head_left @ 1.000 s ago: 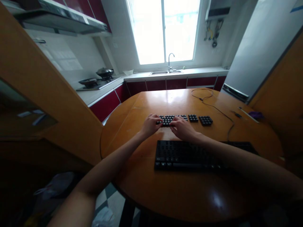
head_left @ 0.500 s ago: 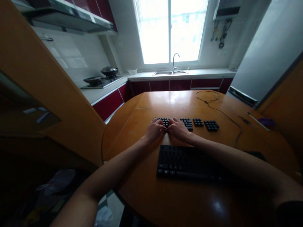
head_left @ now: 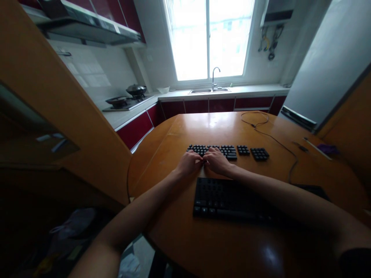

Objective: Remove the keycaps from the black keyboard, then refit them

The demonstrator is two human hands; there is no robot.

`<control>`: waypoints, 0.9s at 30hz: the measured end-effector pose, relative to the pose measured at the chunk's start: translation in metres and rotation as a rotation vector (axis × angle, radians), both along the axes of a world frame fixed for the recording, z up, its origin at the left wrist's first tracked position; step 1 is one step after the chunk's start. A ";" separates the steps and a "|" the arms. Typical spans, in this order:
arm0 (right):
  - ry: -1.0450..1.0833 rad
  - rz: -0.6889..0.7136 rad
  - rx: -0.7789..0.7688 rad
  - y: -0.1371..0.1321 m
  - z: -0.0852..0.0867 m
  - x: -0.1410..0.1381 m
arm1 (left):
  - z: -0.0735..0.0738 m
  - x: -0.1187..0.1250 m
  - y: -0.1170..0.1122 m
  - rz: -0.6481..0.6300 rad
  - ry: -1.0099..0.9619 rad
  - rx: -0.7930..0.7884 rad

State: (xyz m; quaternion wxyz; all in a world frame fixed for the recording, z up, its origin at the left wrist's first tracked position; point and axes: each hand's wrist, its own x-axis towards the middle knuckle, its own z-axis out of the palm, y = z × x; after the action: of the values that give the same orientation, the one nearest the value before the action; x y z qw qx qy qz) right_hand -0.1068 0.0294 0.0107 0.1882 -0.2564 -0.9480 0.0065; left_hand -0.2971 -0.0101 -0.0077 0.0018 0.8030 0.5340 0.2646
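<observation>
Black keycaps (head_left: 229,151) lie in rows on the wooden table, partly covered by my hands. At their near edge my left hand (head_left: 189,161) is closed, fingers curled and pressed together. Right beside it is my right hand (head_left: 216,159), also closed, its fingertips meeting those of the left. Whatever is between the fingertips is too small and hidden to make out. Two smaller blocks of keycaps, a near one (head_left: 243,150) and a larger one (head_left: 260,154), sit to the right. Under my right forearm lies a black keyboard (head_left: 220,197), with most of its keycaps off at the left part.
On the table (head_left: 162,154), a thin cable (head_left: 275,139) curls at the right. Beyond it lie a white stick (head_left: 317,148) and a purple cloth (head_left: 327,148). Farther back are a counter with a sink (head_left: 199,91), a stove with pans (head_left: 136,90) and a fridge (head_left: 327,69).
My hands have drawn slightly nearer and lower, uncovering more of the keycap rows at the left. The fingertips stay together, and the view has tilted a little.
</observation>
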 end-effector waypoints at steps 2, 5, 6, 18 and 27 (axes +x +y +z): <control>0.027 -0.006 -0.007 -0.003 0.007 0.005 | 0.004 -0.001 -0.004 0.038 -0.024 -0.005; 0.208 -0.021 -0.073 -0.013 0.024 0.026 | 0.013 0.002 -0.013 0.054 -0.125 0.003; 0.319 -0.018 -0.121 -0.018 0.030 0.036 | 0.017 0.006 -0.017 0.038 -0.173 0.001; 0.591 -0.056 -0.498 -0.119 0.004 0.129 | 0.036 0.074 -0.095 -0.388 -0.351 -0.272; 0.506 -0.048 -0.573 -0.139 -0.004 0.123 | 0.033 0.079 -0.109 -0.471 -0.320 -0.338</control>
State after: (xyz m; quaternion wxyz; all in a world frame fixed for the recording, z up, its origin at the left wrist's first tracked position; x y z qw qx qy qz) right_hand 0.0165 -0.1099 0.0071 0.3369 -0.3111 -0.8251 0.3301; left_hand -0.2176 -0.1189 0.0257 0.2798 0.8410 0.3630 0.2874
